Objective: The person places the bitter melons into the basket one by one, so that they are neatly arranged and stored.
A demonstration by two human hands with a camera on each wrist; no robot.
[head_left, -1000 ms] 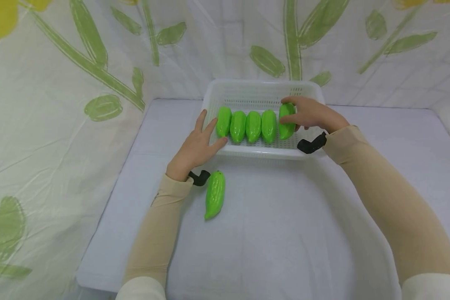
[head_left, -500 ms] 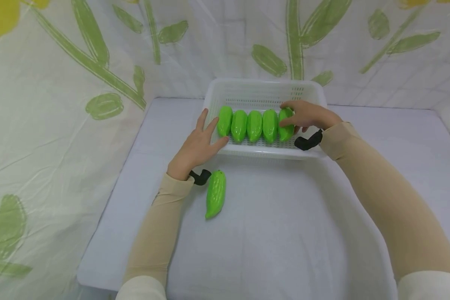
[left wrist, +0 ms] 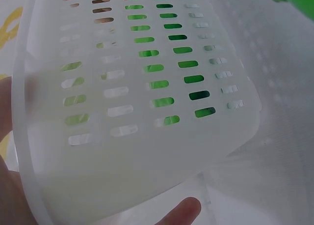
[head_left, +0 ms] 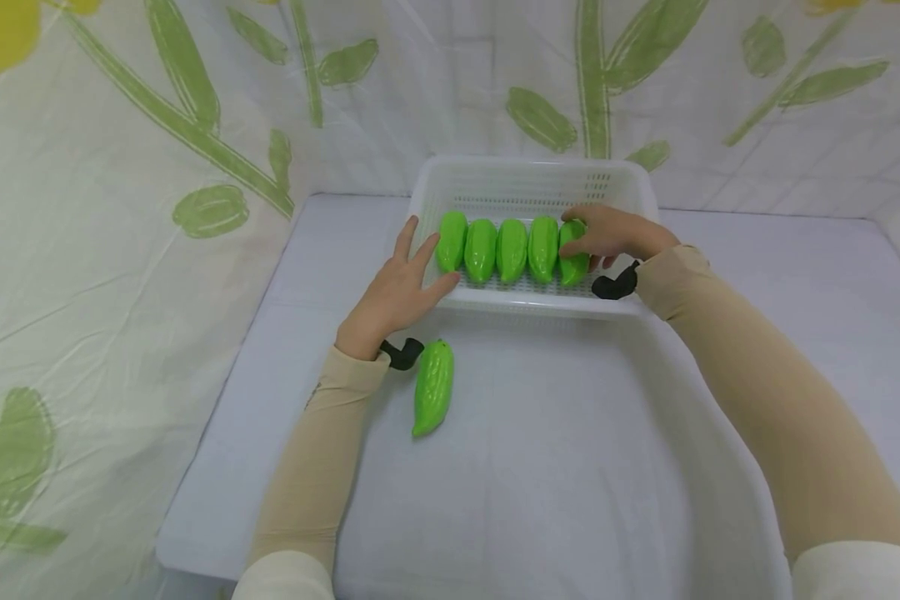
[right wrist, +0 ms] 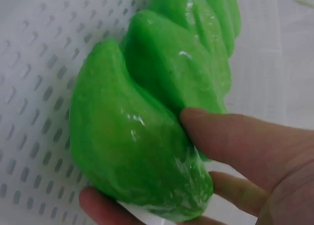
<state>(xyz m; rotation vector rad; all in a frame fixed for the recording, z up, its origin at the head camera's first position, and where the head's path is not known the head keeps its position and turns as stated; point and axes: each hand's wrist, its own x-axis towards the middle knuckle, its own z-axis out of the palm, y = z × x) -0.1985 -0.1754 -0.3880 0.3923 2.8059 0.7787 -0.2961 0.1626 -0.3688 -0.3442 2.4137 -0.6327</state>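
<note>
In the head view my right hand point(head_left: 613, 235) grips the rightmost green bitter melon point(head_left: 572, 268) inside a white plastic basket point(head_left: 528, 302). Thumb and fingers lie on either side of it in the right wrist view, where the melon point(right wrist: 130, 141) rests against its neighbour. Several like melons point(head_left: 512, 250) lie side by side to its left. My left hand point(head_left: 390, 296) has its fingers spread at the basket's front left corner, with the fingertips at the rim. One more bitter melon point(head_left: 434, 390) lies on the table just right of the left wrist.
The basket has slotted walls point(left wrist: 117, 87) and stands at the back of a white-covered table point(head_left: 570, 433). Behind it hangs a pale curtain point(head_left: 450, 92) printed with green leaves. A black wrist mount point(head_left: 617, 282) hangs low over the basket's front right rim.
The right hand has shifted slightly left and down with its bitter melon, closing the gap to the row. The left hand holds its place at the basket corner.
</note>
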